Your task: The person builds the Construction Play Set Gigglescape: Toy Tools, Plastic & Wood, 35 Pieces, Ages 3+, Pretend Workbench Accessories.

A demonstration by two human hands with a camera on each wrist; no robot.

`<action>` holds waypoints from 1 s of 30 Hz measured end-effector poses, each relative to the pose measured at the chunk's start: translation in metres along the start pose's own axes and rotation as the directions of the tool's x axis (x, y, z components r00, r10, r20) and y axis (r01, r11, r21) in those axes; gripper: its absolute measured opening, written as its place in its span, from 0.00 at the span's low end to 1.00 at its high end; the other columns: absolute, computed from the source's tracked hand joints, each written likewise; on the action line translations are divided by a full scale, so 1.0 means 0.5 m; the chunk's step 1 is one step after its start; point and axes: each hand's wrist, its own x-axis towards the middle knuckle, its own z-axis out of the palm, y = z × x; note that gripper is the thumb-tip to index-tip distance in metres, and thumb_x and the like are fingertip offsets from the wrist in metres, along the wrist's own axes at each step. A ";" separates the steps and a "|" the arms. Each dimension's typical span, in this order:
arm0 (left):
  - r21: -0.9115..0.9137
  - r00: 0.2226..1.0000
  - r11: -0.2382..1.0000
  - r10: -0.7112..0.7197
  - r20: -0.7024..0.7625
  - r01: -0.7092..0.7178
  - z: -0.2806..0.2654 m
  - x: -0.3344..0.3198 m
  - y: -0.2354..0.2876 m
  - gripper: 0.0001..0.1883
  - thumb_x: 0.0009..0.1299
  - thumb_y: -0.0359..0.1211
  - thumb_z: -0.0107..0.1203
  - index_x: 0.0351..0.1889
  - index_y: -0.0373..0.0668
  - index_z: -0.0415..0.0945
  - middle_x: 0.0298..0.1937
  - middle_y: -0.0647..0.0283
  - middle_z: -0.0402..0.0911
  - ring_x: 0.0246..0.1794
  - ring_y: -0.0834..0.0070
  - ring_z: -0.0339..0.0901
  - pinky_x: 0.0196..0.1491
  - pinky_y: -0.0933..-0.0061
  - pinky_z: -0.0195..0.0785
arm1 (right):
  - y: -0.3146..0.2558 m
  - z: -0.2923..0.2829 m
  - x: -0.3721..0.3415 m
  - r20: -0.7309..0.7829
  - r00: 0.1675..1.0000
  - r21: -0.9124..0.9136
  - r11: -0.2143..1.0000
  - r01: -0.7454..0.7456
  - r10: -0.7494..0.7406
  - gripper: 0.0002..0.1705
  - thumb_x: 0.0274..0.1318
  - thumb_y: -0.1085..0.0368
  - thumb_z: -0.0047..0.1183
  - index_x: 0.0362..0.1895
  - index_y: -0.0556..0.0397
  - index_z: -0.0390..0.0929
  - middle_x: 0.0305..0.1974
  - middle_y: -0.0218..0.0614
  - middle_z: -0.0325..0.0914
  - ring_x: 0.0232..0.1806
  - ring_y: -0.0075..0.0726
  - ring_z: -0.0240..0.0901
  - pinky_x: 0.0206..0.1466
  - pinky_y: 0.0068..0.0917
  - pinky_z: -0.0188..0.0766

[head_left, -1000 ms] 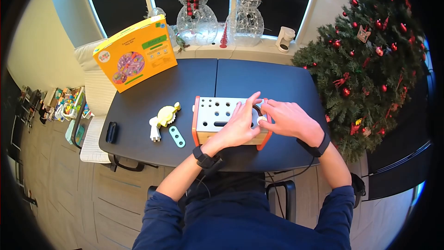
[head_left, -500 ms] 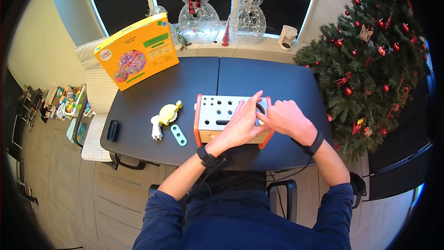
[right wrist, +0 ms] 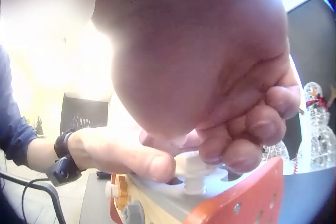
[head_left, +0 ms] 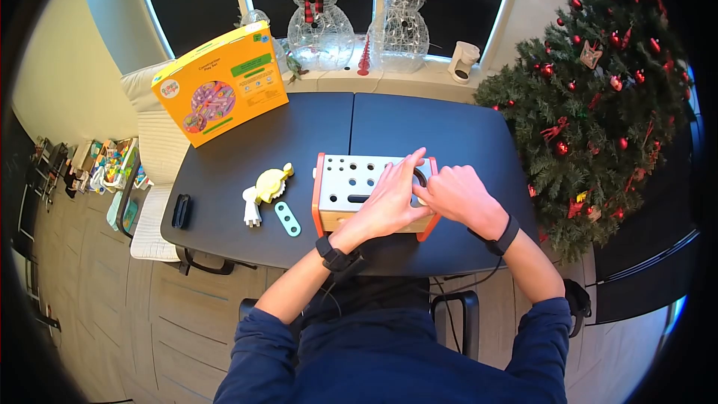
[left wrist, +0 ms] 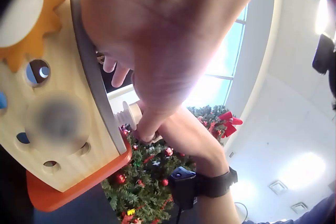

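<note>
A toy workbench [head_left: 340,183] has a pale perforated top, wooden front and orange-red end panels. My left hand [head_left: 389,193] lies over the top's right half, fingers extended and thumb pointing right. My right hand [head_left: 462,196] is at the right end, its fingers curled round the head of a white toy screw [right wrist: 194,182]. The threaded shank stands upright out of the top in the right wrist view; in the head view the hand hides it. Beside the screw head is the left thumb [right wrist: 157,167]. The left wrist view also shows an orange gear [left wrist: 55,22] on the front.
Left of the workbench lie a teal strip with holes [head_left: 287,219], a yellow toy piece [head_left: 271,185] and a white toy piece [head_left: 252,208]. A yellow box [head_left: 221,86] stands at the back left of the dark table [head_left: 419,123]. A decorated tree [head_left: 598,105] rises at the right.
My right hand has rolled over, its fingers now curled in tighter, and the white screw head is covered in the head view. My left hand stays nearly in place.
</note>
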 end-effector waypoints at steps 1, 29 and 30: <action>-0.020 1.000 1.000 0.004 -0.003 -0.004 0.000 0.000 -0.003 0.55 0.67 0.34 0.73 0.87 0.43 0.46 0.78 0.43 0.68 0.79 0.43 0.66 0.84 0.39 0.48 | -0.001 -0.017 -0.010 -0.020 1.000 -0.004 1.000 0.011 -0.011 0.17 0.72 0.51 0.55 0.41 0.53 0.82 0.31 0.44 0.86 0.28 0.59 0.84 0.32 0.52 0.80; -0.174 0.997 0.985 -0.004 0.071 0.016 -0.015 0.003 -0.020 0.53 0.68 0.26 0.65 0.88 0.44 0.44 0.81 0.44 0.67 0.87 0.44 0.55 0.85 0.44 0.47 | 0.029 0.020 -0.020 -0.319 0.946 0.387 0.904 0.185 -0.057 0.19 0.70 0.49 0.59 0.38 0.52 0.84 0.24 0.44 0.81 0.27 0.62 0.83 0.34 0.54 0.80; -0.121 0.997 0.993 0.002 0.074 0.008 -0.012 0.003 -0.019 0.53 0.68 0.27 0.66 0.88 0.44 0.44 0.81 0.44 0.66 0.87 0.44 0.54 0.86 0.44 0.46 | 0.024 0.014 -0.015 -0.264 0.964 0.359 0.925 0.128 -0.031 0.20 0.70 0.48 0.59 0.36 0.52 0.85 0.23 0.44 0.81 0.28 0.62 0.83 0.34 0.53 0.80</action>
